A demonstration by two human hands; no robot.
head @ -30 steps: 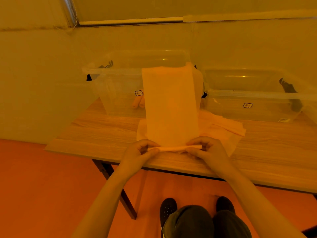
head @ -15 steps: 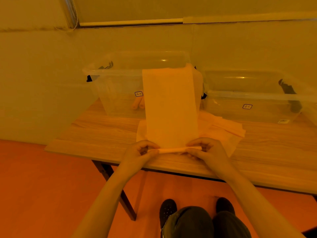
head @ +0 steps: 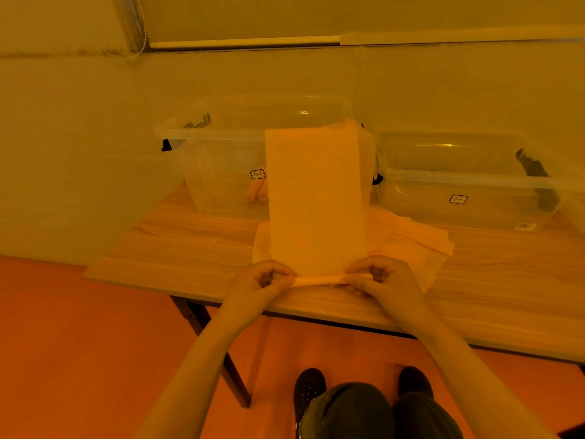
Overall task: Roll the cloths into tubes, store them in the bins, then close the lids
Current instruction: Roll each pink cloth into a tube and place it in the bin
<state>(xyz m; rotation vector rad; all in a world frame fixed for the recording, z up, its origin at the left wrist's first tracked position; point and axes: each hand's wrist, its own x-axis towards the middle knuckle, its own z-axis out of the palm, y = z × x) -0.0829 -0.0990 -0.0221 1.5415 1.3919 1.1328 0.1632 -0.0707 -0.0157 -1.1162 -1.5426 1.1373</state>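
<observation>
A long pale cloth [head: 316, 198] lies from the table's near edge up over the rim of the tall clear bin [head: 221, 172]. Its near end is rolled into a thin tube. My left hand [head: 262, 282] pinches the tube's left end and my right hand [head: 380, 280] pinches its right end. Two rolled cloths [head: 255, 193] lie inside the tall bin. A lower clear bin [head: 468, 191] stands to the right, open. More flat cloths [head: 411, 239] are stacked under the long one.
The wooden table [head: 190, 248] stands against a wall, both bins near its back. Black latches show on the bin ends. My shoes and knees are below the table's front edge, over an orange floor.
The hands stay at the cloth's near end, turning the thin roll slightly. The cloth and bins have not shifted.
</observation>
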